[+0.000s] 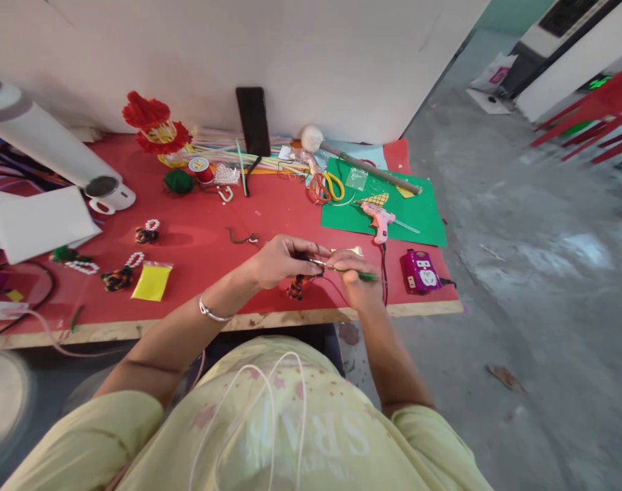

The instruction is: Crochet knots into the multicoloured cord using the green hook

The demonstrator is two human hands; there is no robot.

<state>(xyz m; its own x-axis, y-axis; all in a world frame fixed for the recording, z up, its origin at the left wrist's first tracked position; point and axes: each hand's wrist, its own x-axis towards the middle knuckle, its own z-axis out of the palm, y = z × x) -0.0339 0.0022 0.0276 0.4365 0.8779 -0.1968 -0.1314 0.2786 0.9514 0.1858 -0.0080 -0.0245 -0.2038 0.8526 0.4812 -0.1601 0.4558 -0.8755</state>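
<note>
Over the front edge of the red table (198, 235), my left hand (277, 259) is closed, pinching a small orange-and-black twisted pipe-cleaner piece (297, 286) that hangs below it. My right hand (356, 273) is closed too, gripping a green pipe cleaner (365, 275) that runs across to the left fingers. Both hands nearly touch. A silver bangle (211, 312) circles my left wrist.
A pink glue gun (378, 219) lies on a green sheet (423, 221), a purple socket box (419, 270) beside it. Scissors (331, 185), a black phone (253, 121), a red paper ornament (155, 126), a yellow packet (152, 281) and beaded pipe-cleaner pieces (117, 276) sit around.
</note>
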